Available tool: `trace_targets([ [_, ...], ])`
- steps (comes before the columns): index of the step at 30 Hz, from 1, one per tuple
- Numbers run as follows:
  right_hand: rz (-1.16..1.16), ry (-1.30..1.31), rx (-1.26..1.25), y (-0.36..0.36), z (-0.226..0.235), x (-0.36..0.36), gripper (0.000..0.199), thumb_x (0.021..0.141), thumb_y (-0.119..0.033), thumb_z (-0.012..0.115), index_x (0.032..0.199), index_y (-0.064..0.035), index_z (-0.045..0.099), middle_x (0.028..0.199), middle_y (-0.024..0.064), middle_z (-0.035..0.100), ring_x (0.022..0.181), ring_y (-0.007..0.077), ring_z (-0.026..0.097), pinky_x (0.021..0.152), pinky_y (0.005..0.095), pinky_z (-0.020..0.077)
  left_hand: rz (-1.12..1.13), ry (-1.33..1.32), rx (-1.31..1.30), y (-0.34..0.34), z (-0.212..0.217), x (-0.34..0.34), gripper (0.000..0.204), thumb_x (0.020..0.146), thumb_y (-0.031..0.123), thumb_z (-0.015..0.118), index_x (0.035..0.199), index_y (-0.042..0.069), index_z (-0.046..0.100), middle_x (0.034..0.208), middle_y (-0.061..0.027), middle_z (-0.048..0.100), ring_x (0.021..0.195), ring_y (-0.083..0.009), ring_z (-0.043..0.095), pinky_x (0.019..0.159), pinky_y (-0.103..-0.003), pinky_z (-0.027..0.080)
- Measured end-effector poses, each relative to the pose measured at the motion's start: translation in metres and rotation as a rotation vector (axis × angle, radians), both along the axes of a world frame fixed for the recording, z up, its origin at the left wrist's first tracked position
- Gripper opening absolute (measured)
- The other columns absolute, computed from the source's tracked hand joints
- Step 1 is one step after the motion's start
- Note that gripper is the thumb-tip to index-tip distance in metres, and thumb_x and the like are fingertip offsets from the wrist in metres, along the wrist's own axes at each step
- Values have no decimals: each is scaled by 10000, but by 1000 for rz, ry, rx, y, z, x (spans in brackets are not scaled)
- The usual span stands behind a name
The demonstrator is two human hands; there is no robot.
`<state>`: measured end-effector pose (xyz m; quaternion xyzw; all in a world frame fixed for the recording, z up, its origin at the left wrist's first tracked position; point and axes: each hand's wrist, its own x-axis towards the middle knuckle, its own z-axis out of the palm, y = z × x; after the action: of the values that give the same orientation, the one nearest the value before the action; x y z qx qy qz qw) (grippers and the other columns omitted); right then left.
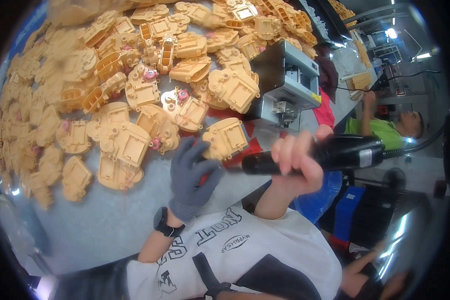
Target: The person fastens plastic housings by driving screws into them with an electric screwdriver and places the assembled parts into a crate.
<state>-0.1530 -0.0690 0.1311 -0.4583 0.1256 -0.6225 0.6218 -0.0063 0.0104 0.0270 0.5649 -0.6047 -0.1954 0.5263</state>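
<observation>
My right hand (297, 157), bare, is wrapped around a black electric screwdriver (347, 152) with a cable at its back end. The tool lies roughly level, and its narrow tip points left toward my other hand. My left hand (192, 172), in a grey glove, grips the lower left edge of a pale orange plastic housing (227, 137). That housing has a rectangular recess facing up. Beneath it, a red piece (242, 152) shows partly; its shape is mostly hidden. The screwdriver's tip sits just below the housing, close to my gloved fingers, and whether it touches anything cannot be told.
A big pile of similar housings (130, 142) covers the grey table (105, 215), some with small pink-red round parts and thin wires. Right of the pile stands a black and grey bench machine (285, 92). A person in a green top (370, 132) is farther right.
</observation>
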Motion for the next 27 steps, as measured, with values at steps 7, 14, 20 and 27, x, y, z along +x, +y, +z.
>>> trace_targets([
  [7,54,43,-61,-2,-2,7,413,743,-55,470,1146,-67,379,646,38,436,511,153,452,569,318,379,4,12,-11,1,1,1,215,643,116,714,842,125,634,1071,-98,538,1073,-377,443,858,-435,402],
  [14,94,54,-65,-1,-3,9,405,742,-56,474,1137,-68,386,646,40,439,517,150,457,584,315,388,-11,23,-22,2,3,2,222,635,101,702,844,126,632,1066,-97,537,1057,-377,447,841,-439,408],
  [20,90,56,-48,0,-5,11,404,738,-53,473,1133,-66,388,643,43,438,515,152,454,588,318,392,-15,87,26,3,2,1,246,612,93,727,846,135,662,1088,-94,576,1116,-374,446,896,-440,383],
  [27,40,19,44,3,-3,13,449,690,-6,501,1111,-45,349,612,68,455,488,185,490,574,339,437,-37,56,36,4,5,0,253,612,95,725,853,136,660,1099,-95,564,1119,-372,440,897,-445,383],
])
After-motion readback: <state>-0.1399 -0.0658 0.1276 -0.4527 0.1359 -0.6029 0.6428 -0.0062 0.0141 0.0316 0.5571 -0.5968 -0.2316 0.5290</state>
